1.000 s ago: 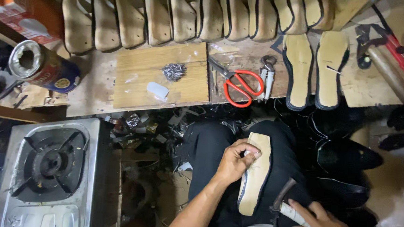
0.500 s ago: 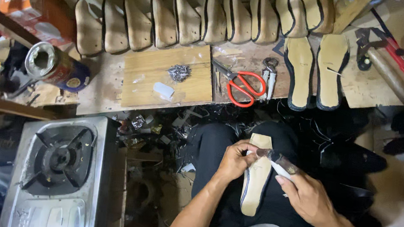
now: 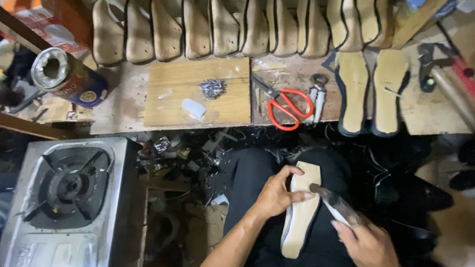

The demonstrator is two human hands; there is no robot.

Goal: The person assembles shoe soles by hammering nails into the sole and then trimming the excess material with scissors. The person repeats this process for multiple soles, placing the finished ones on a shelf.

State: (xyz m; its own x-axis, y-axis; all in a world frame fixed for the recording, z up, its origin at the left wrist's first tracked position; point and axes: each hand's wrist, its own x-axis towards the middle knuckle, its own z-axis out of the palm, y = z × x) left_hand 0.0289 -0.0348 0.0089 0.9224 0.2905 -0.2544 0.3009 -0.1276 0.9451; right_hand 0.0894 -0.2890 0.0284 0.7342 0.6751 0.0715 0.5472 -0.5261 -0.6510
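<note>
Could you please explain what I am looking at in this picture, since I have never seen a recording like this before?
A camera worn on a person's head looks down at their lap and workbench. The left hand steadies a tan shoe sole on the knee; the right hand holds a knife with its tip on the sole's edge. On the bench lie red-handled scissors, a small pile of nails, two insoles, a tin can and a row of wooden shoe lasts. A gas stove sits lower left.
</note>
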